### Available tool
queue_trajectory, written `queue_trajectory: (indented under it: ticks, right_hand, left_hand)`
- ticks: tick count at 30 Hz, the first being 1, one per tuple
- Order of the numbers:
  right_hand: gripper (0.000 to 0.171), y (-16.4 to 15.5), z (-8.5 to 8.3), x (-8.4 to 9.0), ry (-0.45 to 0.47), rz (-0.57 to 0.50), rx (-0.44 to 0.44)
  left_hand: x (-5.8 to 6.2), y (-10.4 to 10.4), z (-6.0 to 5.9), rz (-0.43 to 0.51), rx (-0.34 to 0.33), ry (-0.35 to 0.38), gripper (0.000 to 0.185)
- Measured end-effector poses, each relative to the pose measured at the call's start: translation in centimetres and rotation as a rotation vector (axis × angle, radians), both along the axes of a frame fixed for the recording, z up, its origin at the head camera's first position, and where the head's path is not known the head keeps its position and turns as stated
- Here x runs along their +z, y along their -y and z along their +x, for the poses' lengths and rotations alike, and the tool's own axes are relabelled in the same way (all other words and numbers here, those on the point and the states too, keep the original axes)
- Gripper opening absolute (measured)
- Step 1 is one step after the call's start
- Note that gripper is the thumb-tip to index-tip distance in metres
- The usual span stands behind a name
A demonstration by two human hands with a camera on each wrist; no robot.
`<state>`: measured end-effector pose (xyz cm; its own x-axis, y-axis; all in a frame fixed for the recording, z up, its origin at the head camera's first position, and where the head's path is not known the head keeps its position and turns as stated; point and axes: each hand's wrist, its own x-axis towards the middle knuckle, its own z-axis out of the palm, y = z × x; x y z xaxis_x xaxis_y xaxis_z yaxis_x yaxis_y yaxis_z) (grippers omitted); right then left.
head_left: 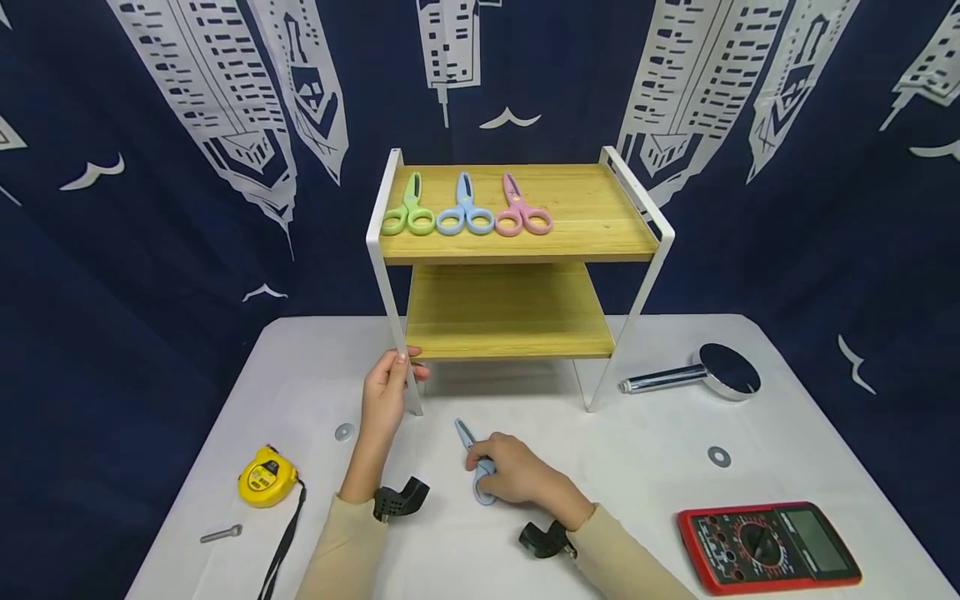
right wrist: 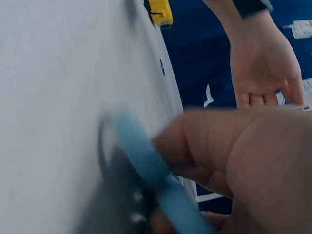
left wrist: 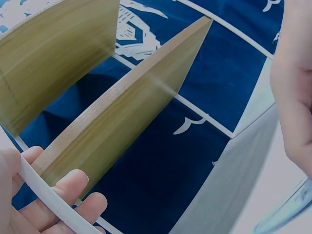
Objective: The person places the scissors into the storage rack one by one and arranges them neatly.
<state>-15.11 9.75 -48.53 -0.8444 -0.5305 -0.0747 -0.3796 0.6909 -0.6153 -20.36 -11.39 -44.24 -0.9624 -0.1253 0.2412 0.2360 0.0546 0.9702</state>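
A two-tier wooden shelf rack with a white metal frame (head_left: 390,300) stands at the back of the white table (head_left: 645,467). On its top shelf lie green scissors (head_left: 408,212), blue scissors (head_left: 465,212) and pink scissors (head_left: 521,212) in a row. My left hand (head_left: 386,392) grips the rack's front left leg (left wrist: 44,195), fingers curled round it. My right hand (head_left: 513,475) grips the handles of pale blue scissors (head_left: 474,458) lying on the table, tip pointing toward the rack. In the right wrist view the blue handle (right wrist: 146,165) sits under my fingers.
A yellow tape measure (head_left: 266,477) and a bolt (head_left: 221,533) lie front left, a washer (head_left: 344,432) near my left wrist. A chrome shower head (head_left: 705,373) lies right of the rack, another washer (head_left: 718,456) and a red multimeter (head_left: 765,546) front right.
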Motion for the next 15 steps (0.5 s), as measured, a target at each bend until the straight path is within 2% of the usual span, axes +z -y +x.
queue_trajectory:
  ticks: [4, 15]
  right_hand:
    - [0.022, -0.5, -0.4, 0.0, 0.056, -0.062, 0.006]
    - [0.017, -1.4, -0.9, 0.1, 0.185, -0.13, -0.009]
  left_hand:
    - [0.0, 0.0, 0.0, 0.001, -0.001, 0.01, 0.032]
    - [-0.1, 0.0, 0.0, 0.019, -0.008, 0.012, 0.032]
